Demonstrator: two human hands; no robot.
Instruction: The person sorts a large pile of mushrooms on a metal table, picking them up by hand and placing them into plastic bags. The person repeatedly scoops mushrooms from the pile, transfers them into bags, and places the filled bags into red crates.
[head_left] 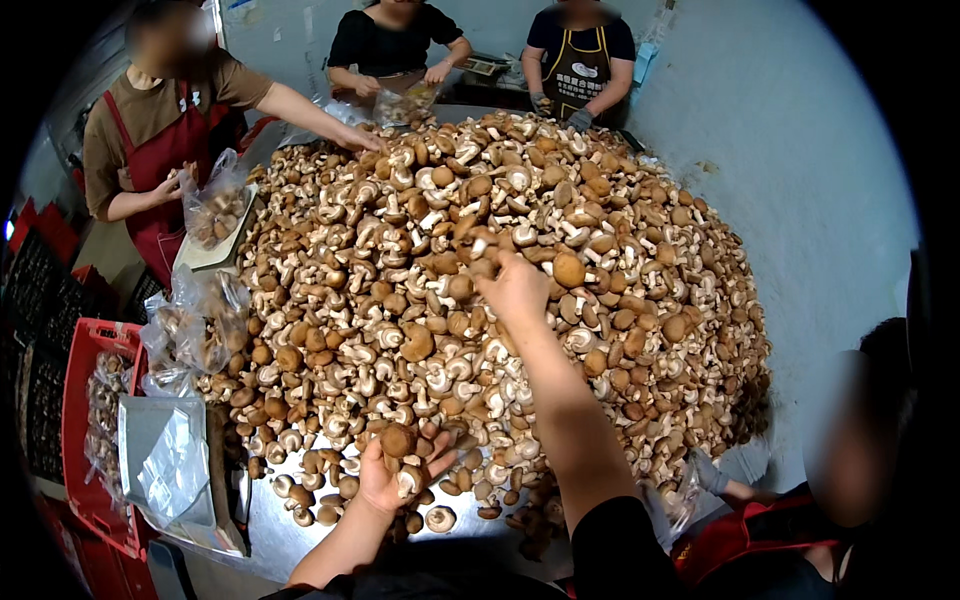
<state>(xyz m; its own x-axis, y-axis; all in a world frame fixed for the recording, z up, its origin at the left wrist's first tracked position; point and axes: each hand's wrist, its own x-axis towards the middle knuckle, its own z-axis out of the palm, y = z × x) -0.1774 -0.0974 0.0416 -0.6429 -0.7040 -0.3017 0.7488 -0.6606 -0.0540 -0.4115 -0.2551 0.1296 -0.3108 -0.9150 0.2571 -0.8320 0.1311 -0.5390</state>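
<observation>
A big heap of shiitake mushrooms (420, 342), brown-capped with pale stems, covers the metal table (285, 545). Low in the view, my left hand (376, 486) is turned palm up with a few shiitake mushrooms (397, 440) resting in it, its fingers partly spread around them. My right hand (518, 290) reaches across to the middle of the heap, fingers bent down onto a mushroom there. Its fingertips are partly lost among the caps. Loose mushrooms (440, 518) lie on the metal just beside my left hand.
On the left are a scale (165, 460) with clear plastic bags (175, 465), a red crate (75, 400) of bagged mushrooms and filled bags (200, 325). A co-worker in a red apron (155, 190) reaches into the heap. Others stand at the far side and right, near a pale wall (820, 200).
</observation>
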